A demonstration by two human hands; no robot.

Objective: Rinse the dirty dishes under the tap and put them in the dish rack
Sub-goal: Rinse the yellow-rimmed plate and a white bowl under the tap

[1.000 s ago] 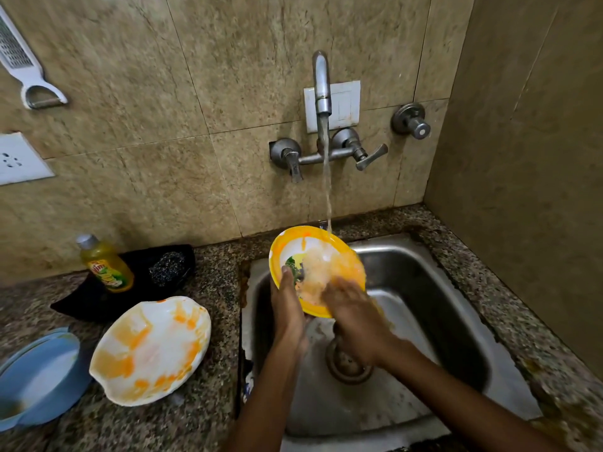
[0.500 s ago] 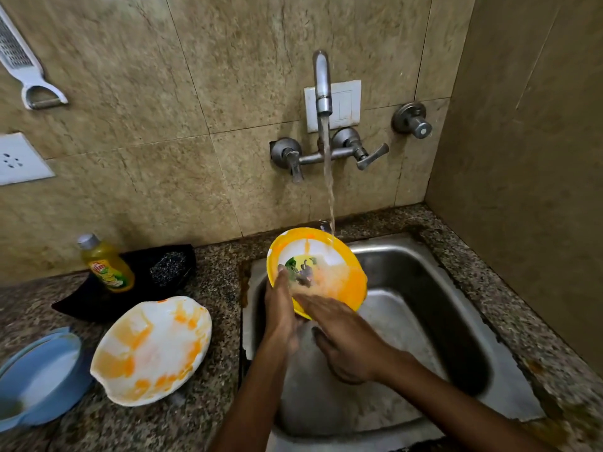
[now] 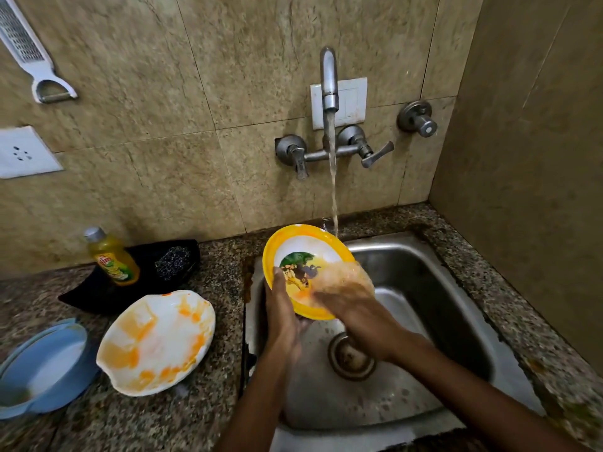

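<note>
A yellow-rimmed plate [image 3: 303,252] with a cartoon picture is tilted over the steel sink [image 3: 434,308]. My left hand [image 3: 282,308] grips its lower left edge, thumb on the face. My right hand [image 3: 355,305] lies flat on the plate's right side, fingers blurred from rubbing. The tap [image 3: 329,83] runs, and its stream lands at the plate's upper right rim. A white plate [image 3: 156,340] smeared with orange stains rests on the counter to the left of the sink. No dish rack is in view.
A blue container [image 3: 42,370] stands at the far left of the granite counter [image 3: 208,419]. A yellow dish-soap bottle [image 3: 112,257] and a scrubber [image 3: 173,259] sit in a black tray by the wall. The drain [image 3: 350,357] lies below my hands. A side wall closes the right.
The orange smear on the yellow plate has cleared from its left side, showing the picture. My right hand slid up and right across the plate. The left hand kept its grip.
</note>
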